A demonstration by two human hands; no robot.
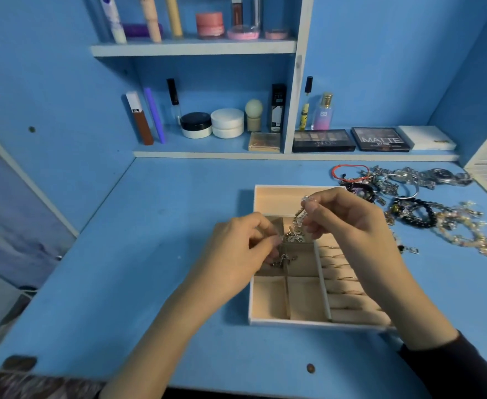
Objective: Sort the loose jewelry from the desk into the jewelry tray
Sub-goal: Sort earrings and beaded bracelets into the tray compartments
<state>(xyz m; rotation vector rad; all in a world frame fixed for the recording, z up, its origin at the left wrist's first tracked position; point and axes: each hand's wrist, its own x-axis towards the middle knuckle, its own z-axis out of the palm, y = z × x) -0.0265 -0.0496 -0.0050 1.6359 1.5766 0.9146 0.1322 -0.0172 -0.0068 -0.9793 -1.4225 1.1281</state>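
A cream jewelry tray [268,319] with several compartments and a ring-roll section on its right sits on the blue desk. Above its middle compartments both hands hold one silver charm bracelet [293,236]. My right hand [345,217] pinches the chain's upper end, and my left hand [242,249] pinches its lower part, from which a short length dangles over the tray. Thin rings lie in the ring rolls. A pile of loose jewelry [409,194] lies on the desk right of the tray: a red cord bracelet, silver watches, a bangle, black bead bracelets and a pale beaded piece.
Shelves behind the desk hold cosmetics: jars, tubes, bottles, two eyeshadow palettes [380,138] and a white box [426,137]. A small dark charm [407,249] lies just right of the tray. A white slatted panel stands at the far right edge.
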